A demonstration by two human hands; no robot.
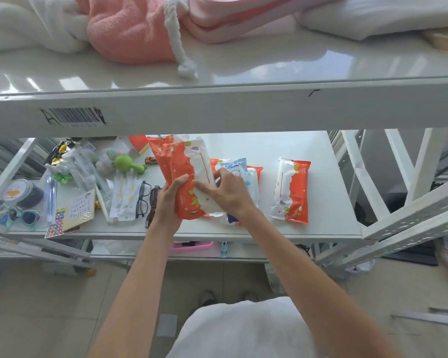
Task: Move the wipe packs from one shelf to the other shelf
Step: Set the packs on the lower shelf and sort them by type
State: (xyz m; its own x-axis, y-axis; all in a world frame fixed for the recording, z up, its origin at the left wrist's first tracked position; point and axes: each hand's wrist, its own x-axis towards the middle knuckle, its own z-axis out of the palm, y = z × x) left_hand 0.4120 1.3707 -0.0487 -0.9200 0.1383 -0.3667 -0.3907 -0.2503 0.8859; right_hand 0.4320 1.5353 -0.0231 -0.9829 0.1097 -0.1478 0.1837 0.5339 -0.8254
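Two orange-and-white wipe packs (185, 167) are held together, tilted up off the middle shelf (321, 228). My left hand (169, 200) grips their lower left side. My right hand (224, 193) presses on their white right face. Under my right hand lies a blue-and-white wipe pack (237, 167) on top of another orange pack (255, 177). One more orange-and-white wipe pack (291, 189) lies alone to the right on the same shelf. The upper shelf (243, 71) spans the top of the view.
Pink and white towels (130, 29) lie at the back of the upper shelf. The left half of the middle shelf holds black glasses (143, 200), a green toy (126, 164), blue sunglasses (23, 215), cards and packets. A white metal frame (409, 223) stands at the right.
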